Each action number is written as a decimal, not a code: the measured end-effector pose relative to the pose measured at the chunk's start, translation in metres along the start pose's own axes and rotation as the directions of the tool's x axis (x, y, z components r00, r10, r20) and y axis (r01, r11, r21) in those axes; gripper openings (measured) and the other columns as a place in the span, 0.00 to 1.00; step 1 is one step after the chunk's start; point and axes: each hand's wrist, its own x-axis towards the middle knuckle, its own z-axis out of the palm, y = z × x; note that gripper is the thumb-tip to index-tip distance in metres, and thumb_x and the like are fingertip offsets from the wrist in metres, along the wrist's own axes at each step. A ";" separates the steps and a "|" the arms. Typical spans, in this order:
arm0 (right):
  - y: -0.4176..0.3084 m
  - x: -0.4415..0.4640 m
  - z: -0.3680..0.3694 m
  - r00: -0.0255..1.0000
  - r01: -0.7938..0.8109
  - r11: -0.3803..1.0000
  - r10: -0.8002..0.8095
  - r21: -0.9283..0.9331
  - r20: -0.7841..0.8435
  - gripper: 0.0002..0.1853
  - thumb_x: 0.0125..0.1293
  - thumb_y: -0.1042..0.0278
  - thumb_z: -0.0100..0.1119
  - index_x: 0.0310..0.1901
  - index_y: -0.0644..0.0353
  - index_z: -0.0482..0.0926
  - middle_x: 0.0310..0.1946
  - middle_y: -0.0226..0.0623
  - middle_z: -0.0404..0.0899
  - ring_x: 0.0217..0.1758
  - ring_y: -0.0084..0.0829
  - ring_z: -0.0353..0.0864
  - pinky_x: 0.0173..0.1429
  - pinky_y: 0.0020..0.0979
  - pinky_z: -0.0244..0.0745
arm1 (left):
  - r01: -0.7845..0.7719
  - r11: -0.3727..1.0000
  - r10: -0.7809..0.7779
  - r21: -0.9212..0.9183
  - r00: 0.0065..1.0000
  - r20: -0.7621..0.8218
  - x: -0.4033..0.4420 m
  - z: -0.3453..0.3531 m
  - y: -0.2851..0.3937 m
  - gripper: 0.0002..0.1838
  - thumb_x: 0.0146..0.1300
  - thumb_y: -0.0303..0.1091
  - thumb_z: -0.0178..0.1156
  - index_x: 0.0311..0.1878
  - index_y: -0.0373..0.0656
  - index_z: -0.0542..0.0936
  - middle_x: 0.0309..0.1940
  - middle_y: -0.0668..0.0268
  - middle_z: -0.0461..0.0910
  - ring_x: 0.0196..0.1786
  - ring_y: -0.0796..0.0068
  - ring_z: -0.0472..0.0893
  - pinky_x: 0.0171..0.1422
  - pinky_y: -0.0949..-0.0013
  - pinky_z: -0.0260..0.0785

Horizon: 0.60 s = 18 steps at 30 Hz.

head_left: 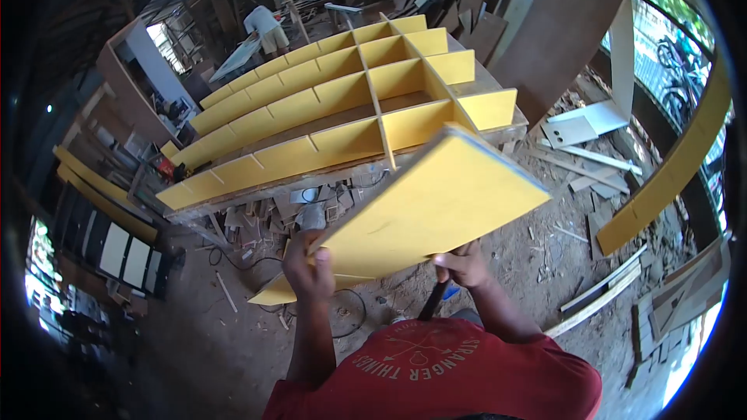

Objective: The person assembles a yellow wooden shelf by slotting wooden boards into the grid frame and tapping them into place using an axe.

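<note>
A long yellow board (pixel 436 202) is tilted up in front of me, its wide end near the workbench and a narrower part running down to the left. My left hand (pixel 311 264) is closed around its left edge, thumb on the face. My right hand (pixel 463 264) grips the lower edge, thumb on the near side. A dark stick-like handle (pixel 434 299) runs from below the right hand toward my shirt; what it belongs to is hidden. Beyond the board, a grid of slotted yellow boards (pixel 226 175) stands on edge on the workbench (pixel 502 134).
Wood scraps (pixel 595 175) litter the dirt floor to the right, below a leaning curved yellow strip (pixel 661 194). A large brown sheet (pixel 564 23) leans behind the bench. A cable (pixel 362 315) lies near my feet. Another person (pixel 268 27) bends over at the back left.
</note>
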 end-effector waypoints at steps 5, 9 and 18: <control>-0.041 -0.005 -0.030 0.972 -0.102 0.974 0.141 -0.203 0.186 0.12 0.62 0.76 0.80 0.45 0.65 0.85 0.31 0.33 0.87 0.24 0.25 0.84 0.28 0.27 0.79 | -0.054 0.985 0.089 0.165 0.972 -0.216 -0.010 0.033 -0.026 0.45 0.73 0.80 0.41 0.23 0.41 0.63 0.18 0.70 0.61 0.25 0.74 0.63 0.30 0.62 0.50; -0.067 -0.009 -0.060 0.877 -0.155 0.866 0.342 -0.476 0.338 0.11 0.67 0.71 0.77 0.45 0.65 0.85 0.31 0.30 0.87 0.26 0.21 0.84 0.29 0.28 0.78 | 0.060 0.998 -0.057 0.008 0.976 -0.208 -0.009 0.043 -0.029 0.43 0.72 0.81 0.42 0.24 0.44 0.61 0.20 0.74 0.59 0.26 0.78 0.61 0.30 0.63 0.47; -0.141 -0.025 -0.146 0.956 0.025 0.956 0.062 -0.292 0.286 0.36 0.66 0.35 0.74 0.51 0.68 0.86 0.45 0.40 0.89 0.46 0.29 0.88 0.49 0.35 0.82 | 0.032 0.993 -0.009 0.110 0.977 -0.211 -0.048 0.065 -0.014 0.43 0.73 0.79 0.41 0.23 0.44 0.62 0.18 0.70 0.63 0.23 0.73 0.67 0.29 0.63 0.55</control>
